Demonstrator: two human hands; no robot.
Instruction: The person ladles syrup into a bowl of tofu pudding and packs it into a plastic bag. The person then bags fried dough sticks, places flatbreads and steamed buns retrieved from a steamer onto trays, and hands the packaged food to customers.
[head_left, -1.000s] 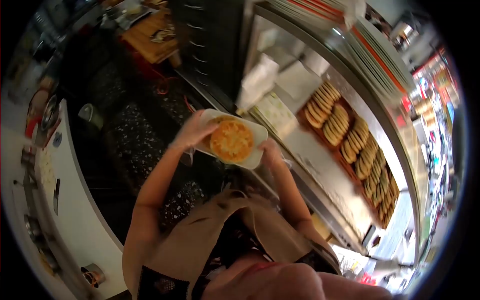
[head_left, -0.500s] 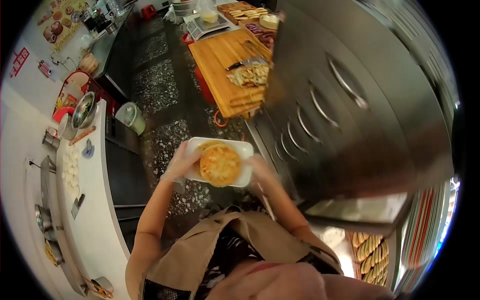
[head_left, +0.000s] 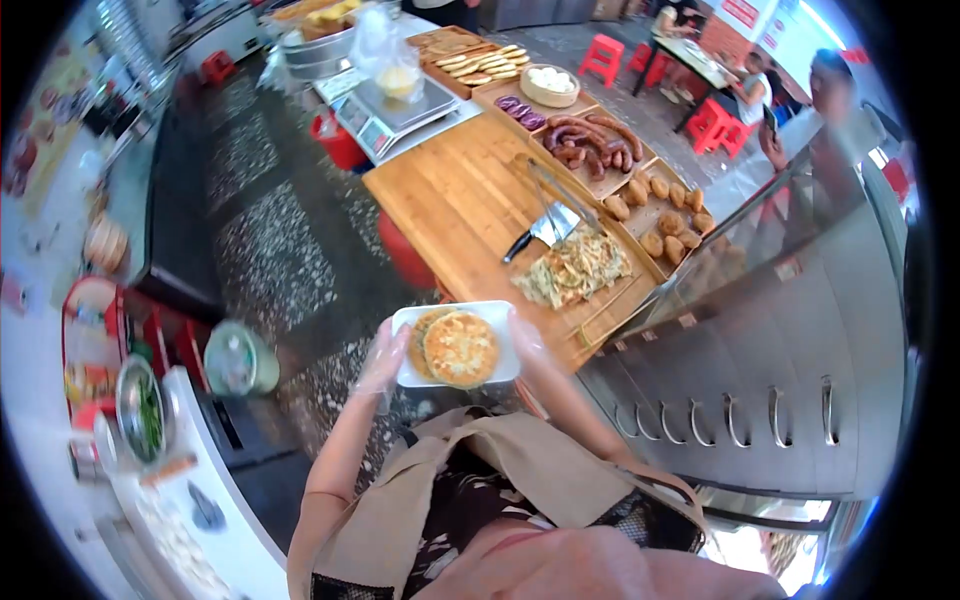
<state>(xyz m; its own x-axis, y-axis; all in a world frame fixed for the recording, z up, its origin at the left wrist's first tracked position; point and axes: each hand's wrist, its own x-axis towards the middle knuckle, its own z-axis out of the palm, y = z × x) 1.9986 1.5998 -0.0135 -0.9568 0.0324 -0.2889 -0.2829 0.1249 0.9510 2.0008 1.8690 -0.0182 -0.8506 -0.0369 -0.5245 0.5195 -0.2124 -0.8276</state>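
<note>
A white foam tray is held level in front of my apron, above the floor beside the wooden cutting board. Two round, browned flat cakes lie on it: the front flat cake overlaps the rear flat cake. My left hand, in a clear plastic glove, is closed on the tray's left edge. At the opposite edge, my right hand, also gloved, grips the tray; its fingers are partly hidden. Beyond the tray, a cleaver and a heap of chopped food rest on the board.
Metal tongs lie near trays of sausages and brown eggs. A scale stands behind the board. To the right is a steel cabinet with handles; at left, a bin. People sit at a far table.
My view has turned rightward and up, bringing the food trays and seated people into sight. Both hands still hold the tray, now nearer the cutting board.
</note>
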